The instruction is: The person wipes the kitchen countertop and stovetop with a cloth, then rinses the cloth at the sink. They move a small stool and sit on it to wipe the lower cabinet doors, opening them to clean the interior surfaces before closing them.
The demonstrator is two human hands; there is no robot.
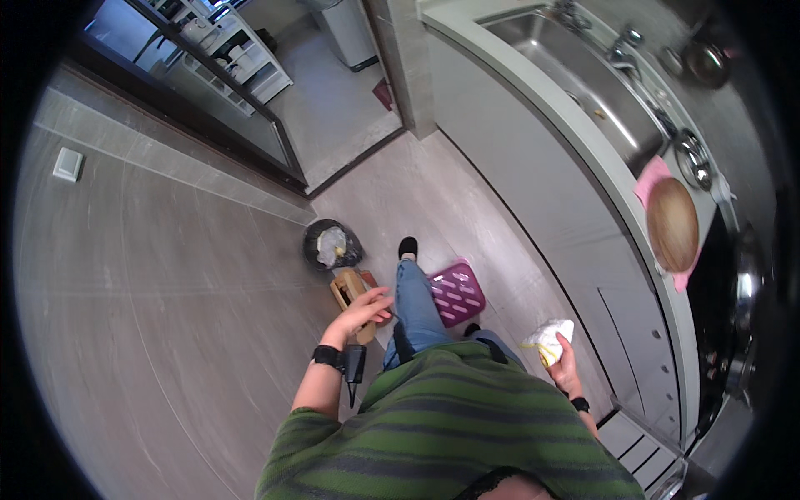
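My right hand [565,367] grips a bunched white cloth [556,337] with yellow edging, out to the right of my body and beside the cabinet fronts. On the other side, my left hand [362,315] hangs in the air with its fingers loosely spread and nothing in them. A light wooden object [349,289] on the floor is partly hidden behind that hand; its exact kind is unclear. A purple slotted plastic stool [459,294] stands by my legs.
A bin with a black liner [315,250] stands against the wall. Along the right runs a counter [578,134] with a steel sink [562,69], a round wooden board [672,225] over a pink cloth [653,175], and a black cooktop [712,325]. A doorway with a dark-framed glass door [250,119] lies ahead.
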